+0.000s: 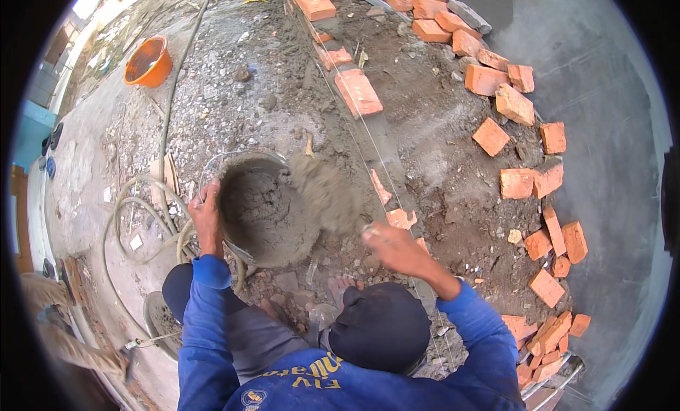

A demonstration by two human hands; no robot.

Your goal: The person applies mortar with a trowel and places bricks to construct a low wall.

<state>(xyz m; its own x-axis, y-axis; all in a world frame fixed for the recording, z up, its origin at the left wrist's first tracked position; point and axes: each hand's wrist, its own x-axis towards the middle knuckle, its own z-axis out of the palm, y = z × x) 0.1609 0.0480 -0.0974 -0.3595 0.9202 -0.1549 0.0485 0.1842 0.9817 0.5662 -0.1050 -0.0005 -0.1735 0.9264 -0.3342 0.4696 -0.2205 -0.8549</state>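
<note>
My left hand (208, 216) grips the rim of a metal bucket (244, 249) holding wet grey mortar (256, 202). My right hand (393, 248) is closed on the handle of a trowel, blurred by motion; its blade is hidden under a lump of mortar (322, 191) over the bucket's right side. Just right of the bucket runs a bedded course of bricks (360, 92) and broken pieces, with taut white strings along it.
An orange tub (149, 63) stands at the upper left, coiled hose (138, 230) beside the bucket. A second bucket (156, 319) is at lower left, near another person's legs (64, 333). Loose bricks (517, 184) line the right, beside a smooth grey surface (602, 283).
</note>
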